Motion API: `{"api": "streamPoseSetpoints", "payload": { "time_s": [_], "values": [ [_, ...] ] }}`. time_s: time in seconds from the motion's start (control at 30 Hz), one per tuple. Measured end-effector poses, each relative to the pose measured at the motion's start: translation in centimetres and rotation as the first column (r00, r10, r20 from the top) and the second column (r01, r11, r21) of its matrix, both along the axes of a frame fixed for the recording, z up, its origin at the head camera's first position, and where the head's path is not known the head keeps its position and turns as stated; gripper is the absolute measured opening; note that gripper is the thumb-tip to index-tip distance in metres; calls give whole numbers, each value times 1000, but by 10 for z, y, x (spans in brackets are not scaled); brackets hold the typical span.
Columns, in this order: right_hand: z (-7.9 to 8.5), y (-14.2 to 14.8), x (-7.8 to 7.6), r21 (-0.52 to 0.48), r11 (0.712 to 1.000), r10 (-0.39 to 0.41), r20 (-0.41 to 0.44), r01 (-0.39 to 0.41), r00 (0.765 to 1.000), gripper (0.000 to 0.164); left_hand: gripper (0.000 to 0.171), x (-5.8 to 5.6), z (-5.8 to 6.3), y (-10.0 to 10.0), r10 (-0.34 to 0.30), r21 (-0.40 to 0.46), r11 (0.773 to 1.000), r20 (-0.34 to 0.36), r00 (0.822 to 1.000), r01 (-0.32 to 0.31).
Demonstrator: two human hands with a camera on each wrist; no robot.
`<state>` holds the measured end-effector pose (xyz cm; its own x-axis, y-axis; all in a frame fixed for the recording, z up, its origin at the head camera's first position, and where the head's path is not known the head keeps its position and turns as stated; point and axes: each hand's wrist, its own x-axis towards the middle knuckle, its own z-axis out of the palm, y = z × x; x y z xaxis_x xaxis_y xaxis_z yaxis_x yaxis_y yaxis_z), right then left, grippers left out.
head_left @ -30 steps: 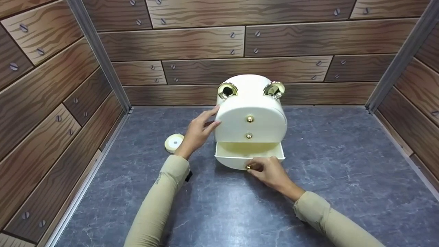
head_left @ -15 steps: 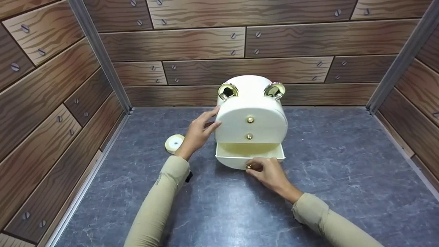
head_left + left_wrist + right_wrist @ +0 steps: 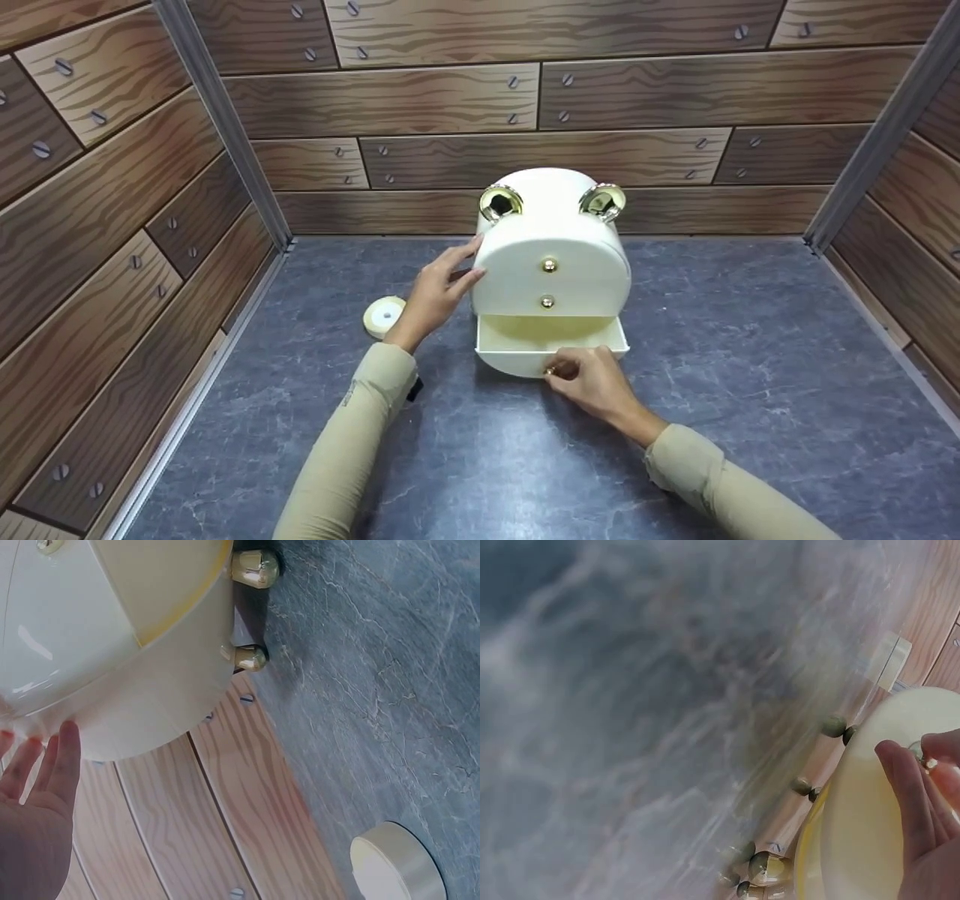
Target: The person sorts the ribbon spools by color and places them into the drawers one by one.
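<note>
A white rounded storage box (image 3: 585,281) with gold knobs and two gold cup-like ears stands upright on the floor. Its bottom drawer (image 3: 502,363) is pulled partly out, and its visible inside holds nothing. My right hand (image 3: 592,382) pinches the drawer's gold knob (image 3: 550,372) between thumb and fingers; the right wrist view shows the same knob (image 3: 917,750) at the fingertips. On the box's left side, my left hand (image 3: 436,289) rests its extended fingers against the wall. The left wrist view shows these fingers (image 3: 67,754) touching the side of the box (image 3: 165,701).
A pale roll of ribbon or tape (image 3: 381,315) lies flat beside my left wrist. Wood-print walls (image 3: 450,97) enclose the dark marbled floor (image 3: 750,360) at the back and both sides. The box stands near the back wall.
The bottom drawer has come slightly farther out, with my right hand moving a little toward me on its knob. My left hand stays against the box; the whole head view shifts slightly.
</note>
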<state>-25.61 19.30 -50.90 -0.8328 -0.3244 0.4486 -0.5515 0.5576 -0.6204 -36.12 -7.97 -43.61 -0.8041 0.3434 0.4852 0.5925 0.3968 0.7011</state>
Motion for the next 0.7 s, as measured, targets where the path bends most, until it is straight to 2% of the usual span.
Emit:
{"api": "streamPoseSetpoints", "payload": {
  "time_s": [0.23,0.4,0.7],
  "values": [
    [-2,0,6,21,1000,21,-21,-20,1000,14,53,-2,-2,0,-17,33,999,-15,1000,18],
    [-2,0,9,35,999,19,-34,-18,999,14,53,-2,-2,0,-11,24,1000,-16,1000,11],
    [0,-1,12,25,999,29,-12,-29,1000,14,53,-1,-2,1,-9,24,1000,-13,1000,9]
  ]
}}
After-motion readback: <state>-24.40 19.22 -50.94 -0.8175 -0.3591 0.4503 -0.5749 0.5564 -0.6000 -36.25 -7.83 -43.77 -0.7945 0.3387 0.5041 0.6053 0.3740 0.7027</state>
